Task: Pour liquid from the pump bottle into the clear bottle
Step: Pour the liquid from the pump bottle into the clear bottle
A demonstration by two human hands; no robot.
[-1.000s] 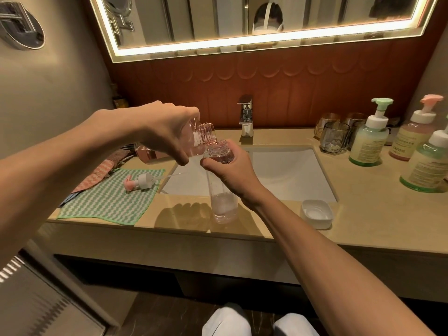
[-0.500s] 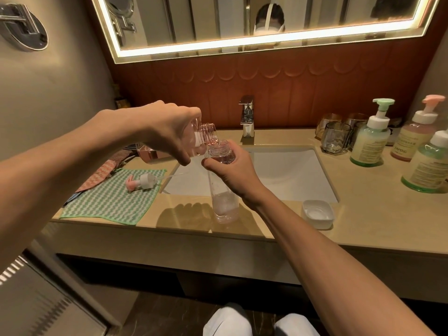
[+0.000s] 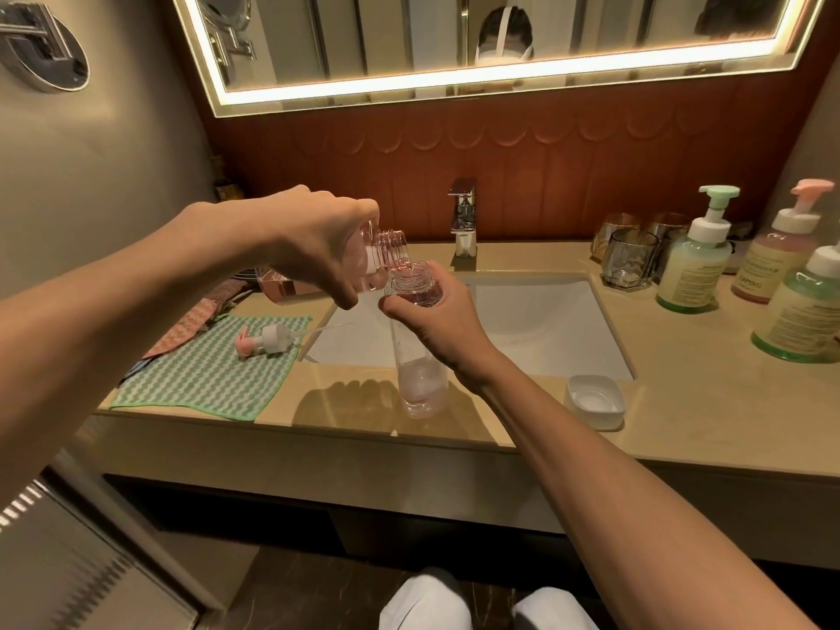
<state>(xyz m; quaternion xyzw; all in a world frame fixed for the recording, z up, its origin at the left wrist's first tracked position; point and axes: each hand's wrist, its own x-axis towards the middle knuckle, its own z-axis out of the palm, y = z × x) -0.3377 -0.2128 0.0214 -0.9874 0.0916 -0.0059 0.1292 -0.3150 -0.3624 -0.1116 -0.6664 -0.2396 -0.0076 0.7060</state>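
Observation:
My left hand (image 3: 313,241) grips the pink pump bottle (image 3: 382,256), which has no pump head and is tipped on its side. Its threaded mouth rests over the open neck of the clear bottle (image 3: 420,379). The clear bottle stands upright on the counter's front edge, with foamy liquid in its bottom part. My right hand (image 3: 443,327) is wrapped around its neck. The pink-and-white pump head (image 3: 266,341) lies with its tube on the green cloth (image 3: 209,379) at the left.
The white sink (image 3: 522,325) and chrome tap (image 3: 463,220) lie behind the bottles. A small white dish (image 3: 595,402) sits right of the clear bottle. Three pump bottles (image 3: 693,266) and glass tumblers (image 3: 629,261) stand at the back right.
Both hands and both bottles hold almost the same pose. The foamy liquid in the clear bottle looks slightly higher.

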